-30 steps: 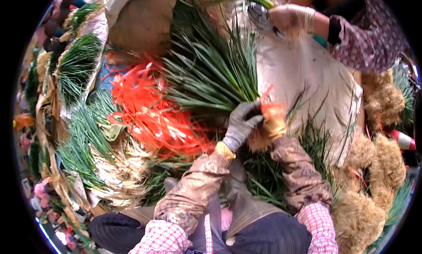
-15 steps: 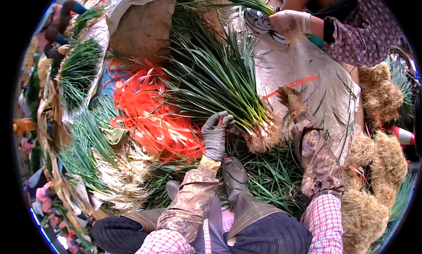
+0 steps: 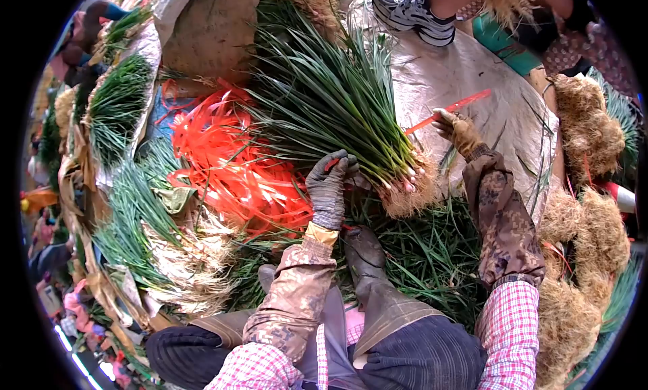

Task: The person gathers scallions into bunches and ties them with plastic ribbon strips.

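A large bunch of onion-like greens, with flat leaves, pinkish-white bulbs and hairy tan roots, lies slanting before me, roots toward me. My left hand, in a grey glove, is closed on a bit of red plastic strip just left of the stems. To the right of the bulbs, my gloved right hand pinches a red plastic strip, whose free end sticks out beyond the fingers. The strip runs from that hand toward the stems; whether it passes beneath them to my left hand is hidden.
Loose red strips are heaped left of the bunch. Whitish-rooted greens lie nearer left, and root-out bundles are stacked at right. Cut leaves cover the ground by my boot. Another person's shoe rests on the pale sheet.
My right hand has shifted slightly up and right with the strip; my left stays closed beside the stems. The other person's gloved hand and greens have left the upper middle; roots now show upper right.
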A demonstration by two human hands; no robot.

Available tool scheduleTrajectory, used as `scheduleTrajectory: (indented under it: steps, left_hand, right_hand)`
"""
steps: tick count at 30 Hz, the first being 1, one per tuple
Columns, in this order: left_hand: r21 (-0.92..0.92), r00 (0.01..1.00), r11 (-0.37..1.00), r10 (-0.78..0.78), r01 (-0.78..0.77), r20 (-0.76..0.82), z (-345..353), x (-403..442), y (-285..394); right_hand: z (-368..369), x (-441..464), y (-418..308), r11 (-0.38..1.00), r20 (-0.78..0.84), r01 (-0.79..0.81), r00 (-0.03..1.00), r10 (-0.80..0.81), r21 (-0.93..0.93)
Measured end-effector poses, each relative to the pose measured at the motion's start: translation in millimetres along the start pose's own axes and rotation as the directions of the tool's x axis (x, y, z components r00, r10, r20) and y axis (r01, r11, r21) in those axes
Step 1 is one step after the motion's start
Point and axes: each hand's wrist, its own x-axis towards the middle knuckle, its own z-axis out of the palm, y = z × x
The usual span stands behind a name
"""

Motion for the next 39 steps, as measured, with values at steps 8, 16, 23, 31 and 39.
scheduleTrajectory:
  steps: [8,16,23,31,39]
  left_hand:
    - [0.079,1.000,0.997,0.026,-0.025,-0.008,-1.9,1.7,-3.8]
    - [0.039,1.000,0.999,0.001,-0.001,-0.004,2.7,-0.7,0.8]
    - [0.059,1.000,0.998,-0.010,0.010,-0.006,0.7,-1.5,1.4]
    - [0.161,0.997,0.984,0.079,-0.080,0.011,-7.4,5.1,-12.2]
    - [0.235,0.992,0.970,0.031,-0.059,0.122,6.0,-22.0,1.4]
  right_hand:
    - [-8.4,6.8,5.6,0.997,0.022,0.028,0.999,-0.030,0.076]
    - [-20.0,17.4,6.5,0.857,0.266,0.455,0.881,-0.392,-0.243]
    - [72.1,-97.9,-95.3,0.593,0.835,-0.803,0.370,0.408,0.066]
    - [76.2,-83.5,42.1,0.357,0.925,-0.934,0.129,0.357,-0.007]
    - [67.3,-106.2,-15.2,0.404,0.765,-0.897,0.130,0.631,-0.181]
